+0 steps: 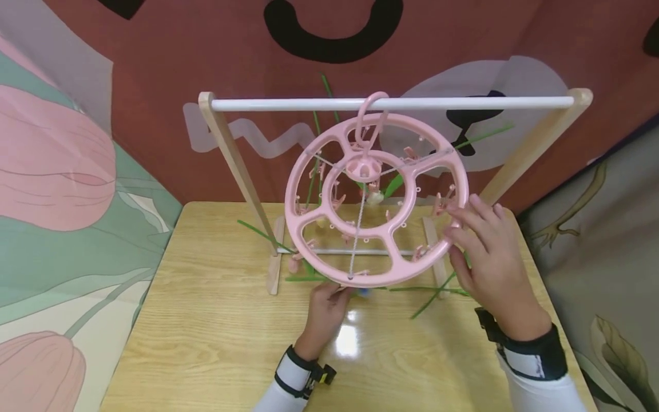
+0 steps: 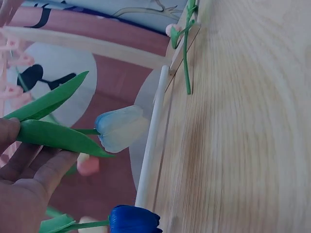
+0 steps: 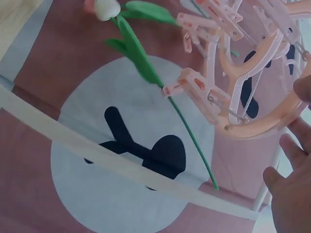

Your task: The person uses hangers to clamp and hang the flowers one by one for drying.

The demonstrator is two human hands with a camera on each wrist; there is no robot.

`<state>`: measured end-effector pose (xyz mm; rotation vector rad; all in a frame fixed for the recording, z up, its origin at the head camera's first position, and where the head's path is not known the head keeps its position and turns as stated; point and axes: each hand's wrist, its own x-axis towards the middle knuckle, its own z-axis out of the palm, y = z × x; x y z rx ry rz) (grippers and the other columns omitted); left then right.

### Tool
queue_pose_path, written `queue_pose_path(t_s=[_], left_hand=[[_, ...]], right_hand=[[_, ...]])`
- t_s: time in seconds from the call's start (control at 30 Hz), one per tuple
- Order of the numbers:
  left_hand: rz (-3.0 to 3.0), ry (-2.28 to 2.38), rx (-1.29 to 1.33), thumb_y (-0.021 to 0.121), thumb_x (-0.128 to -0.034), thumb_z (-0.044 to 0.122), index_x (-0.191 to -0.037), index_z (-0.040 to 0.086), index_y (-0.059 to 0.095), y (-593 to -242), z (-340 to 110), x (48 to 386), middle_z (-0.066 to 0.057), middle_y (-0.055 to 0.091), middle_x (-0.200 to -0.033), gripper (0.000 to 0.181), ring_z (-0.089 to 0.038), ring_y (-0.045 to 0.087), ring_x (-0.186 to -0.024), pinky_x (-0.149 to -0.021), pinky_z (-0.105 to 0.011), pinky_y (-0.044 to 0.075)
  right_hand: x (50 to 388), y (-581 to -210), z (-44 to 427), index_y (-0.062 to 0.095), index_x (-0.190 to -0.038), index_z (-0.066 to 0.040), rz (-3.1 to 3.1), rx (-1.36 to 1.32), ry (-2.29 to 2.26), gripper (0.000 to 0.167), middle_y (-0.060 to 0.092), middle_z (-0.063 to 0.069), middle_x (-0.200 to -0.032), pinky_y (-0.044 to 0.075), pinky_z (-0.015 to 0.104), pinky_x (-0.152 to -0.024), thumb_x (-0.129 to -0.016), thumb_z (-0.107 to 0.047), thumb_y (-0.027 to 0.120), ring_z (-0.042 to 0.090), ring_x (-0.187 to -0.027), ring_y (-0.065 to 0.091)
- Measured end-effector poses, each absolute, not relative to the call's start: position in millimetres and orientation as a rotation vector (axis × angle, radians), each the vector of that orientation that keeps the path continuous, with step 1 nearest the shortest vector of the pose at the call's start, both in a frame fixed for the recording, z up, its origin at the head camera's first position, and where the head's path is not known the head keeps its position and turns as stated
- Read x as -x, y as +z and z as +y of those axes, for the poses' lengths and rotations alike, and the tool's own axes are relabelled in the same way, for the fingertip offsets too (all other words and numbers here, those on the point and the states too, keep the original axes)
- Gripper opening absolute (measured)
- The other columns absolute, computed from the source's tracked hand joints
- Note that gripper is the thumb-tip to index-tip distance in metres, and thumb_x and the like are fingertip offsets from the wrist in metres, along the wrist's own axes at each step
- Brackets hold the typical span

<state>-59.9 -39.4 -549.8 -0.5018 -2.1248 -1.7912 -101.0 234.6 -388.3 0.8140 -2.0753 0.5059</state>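
A round pink clip hanger point(image 1: 396, 277) hangs by its hook from a white rod, clips facing down. My left hand point(image 1: 326, 312) is beneath its near rim. In the left wrist view, that hand's thumb and fingers pinch a pale blue-and-white artificial tulip point(image 2: 121, 128) by its green leaves and stem. A dark blue tulip point(image 2: 133, 221) is close by. My right hand point(image 1: 489, 257) holds the hanger's right rim, fingers over it. In the right wrist view, a clip point(image 3: 199, 94) grips the stem of a whitish tulip point(image 3: 107, 8). The left fingertips are partly hidden by the rim in the head view.
The white rod point(image 1: 288, 105) spans a wooden stand point(image 1: 234, 166) on the wooden table point(image 1: 206, 343). A pink tulip point(image 1: 294, 264) is at the left, and green stems point(image 1: 429, 300) show near the stand's right foot. A printed cloth point(image 1: 206, 46) hangs behind.
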Motion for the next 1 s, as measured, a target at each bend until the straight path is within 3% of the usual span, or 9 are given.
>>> queue_pose_path(t_s=[0.13, 0.27, 0.43, 0.53, 0.67, 0.87, 1.0], left_hand=[[-2.108, -1.871, 0.421, 0.068, -0.0928, -0.009, -0.118, 0.0, 0.073, -551.3, -47.3, 59.5, -0.018, 0.075, -0.111, 0.028, -0.029, 0.075, -0.101, -0.083, -0.031, 0.064], [-2.103, -1.856, 0.387, 0.066, -0.0926, -0.013, -0.121, -0.002, 0.072, -551.4, -56.3, 60.1, -0.019, 0.074, -0.116, 0.031, -0.026, 0.074, -0.103, -0.083, -0.031, 0.064], [-2.091, -1.819, 0.308, 0.067, -0.0908, -0.015, -0.118, -0.005, 0.072, -551.9, -65.3, 60.1, -0.02, 0.075, -0.114, 0.03, -0.023, 0.073, -0.101, -0.081, -0.032, 0.065], [-2.096, -1.811, 0.257, 0.067, -0.0892, -0.017, -0.114, -0.007, 0.072, -551.2, -69.5, 60.0, -0.023, 0.074, -0.11, 0.028, -0.027, 0.074, -0.098, -0.079, -0.034, 0.065], [-2.101, -1.809, 0.197, 0.065, -0.0891, -0.019, -0.109, -0.012, 0.069, -546.8, -74.3, 60.7, -0.029, 0.073, -0.106, 0.022, -0.039, 0.073, -0.094, -0.077, -0.034, 0.066], [-2.082, -1.814, 0.139, 0.064, -0.0905, -0.018, -0.111, -0.014, 0.067, -528.7, -80.4, 60.3, -0.03, 0.071, -0.103, 0.021, -0.049, 0.071, -0.089, -0.077, -0.036, 0.066], [-2.039, -1.839, 0.154, 0.063, -0.0898, -0.02, -0.111, -0.016, 0.066, -527.4, -85.6, 61.6, -0.033, 0.07, -0.102, 0.022, -0.054, 0.068, -0.088, -0.074, -0.029, 0.066]], right_hand=[[90.5, -386.8, 228.4, 0.073, -0.106, -0.003, -2.058, -0.877, 0.523, 0.037, 0.07, 0.026, -0.121, 0.043, 0.074, -0.091, -0.109, -0.033, 0.051, 0.051, -0.121, 0.06], [83.3, -386.3, 216.8, 0.078, -0.104, -0.007, -1.992, -0.944, 0.579, 0.035, 0.072, 0.027, -0.11, 0.042, 0.074, -0.085, -0.109, -0.031, 0.053, 0.049, -0.112, 0.064], [79.8, -384.9, 196.6, 0.078, -0.104, -0.013, -1.843, -0.986, 0.573, 0.024, 0.072, 0.022, -0.096, 0.046, 0.059, -0.079, -0.107, -0.022, 0.057, 0.044, -0.096, 0.065], [77.9, -385.1, 186.2, 0.079, -0.104, -0.013, -1.797, -0.976, 0.528, 0.02, 0.071, 0.019, -0.095, 0.041, 0.05, -0.075, -0.105, -0.016, 0.06, 0.041, -0.095, 0.063], [75.3, -387.1, 176.2, 0.079, -0.106, -0.013, -1.798, -0.965, 0.483, 0.019, 0.072, 0.016, -0.095, 0.033, 0.047, -0.07, -0.104, -0.013, 0.061, 0.04, -0.094, 0.063], [75.5, -395.1, 164.0, 0.079, -0.105, -0.011, -1.771, -0.943, 0.451, 0.018, 0.073, 0.014, -0.093, 0.033, 0.045, -0.068, -0.102, -0.012, 0.061, 0.038, -0.09, 0.064], [76.4, -398.7, 157.7, 0.08, -0.104, -0.01, -1.748, -0.933, 0.426, 0.018, 0.074, 0.013, -0.092, 0.032, 0.043, -0.067, -0.102, -0.014, 0.062, 0.036, -0.087, 0.064]])
